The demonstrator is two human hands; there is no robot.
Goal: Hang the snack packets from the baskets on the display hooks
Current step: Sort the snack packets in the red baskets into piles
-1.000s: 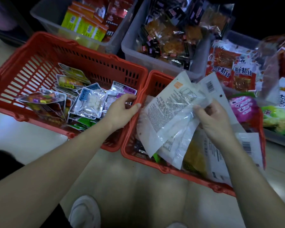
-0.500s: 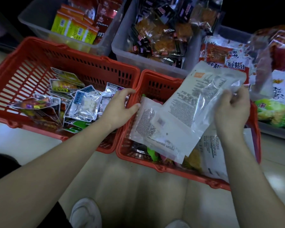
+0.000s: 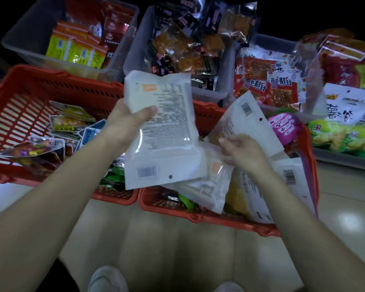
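Left hand: forearm reaches forward from the lower left, wrist raised. My thumb lies across the printed face and the other fingers are folded behind, so it grips a flat white plastic snack packet with dense black print, held by its left edge. The packet is upright, clear of both baskets and above the gap between them, its barcode and punched hanging hole at the lower end. Right hand: forearm enters from the lower right, hand low over the red plastic slatted basket on the right. Its fingers are curled close together and pinch the top of a clear-fronted packet with an orange label, which lies tilted on the heap in that basket. Just behind this hand, a second white packet with a barcode leans at an angle. The matching red slatted basket on the left holds small multicoloured sachets. Translucent grey bins of further packets stand behind both baskets, on a pale tiled floor.
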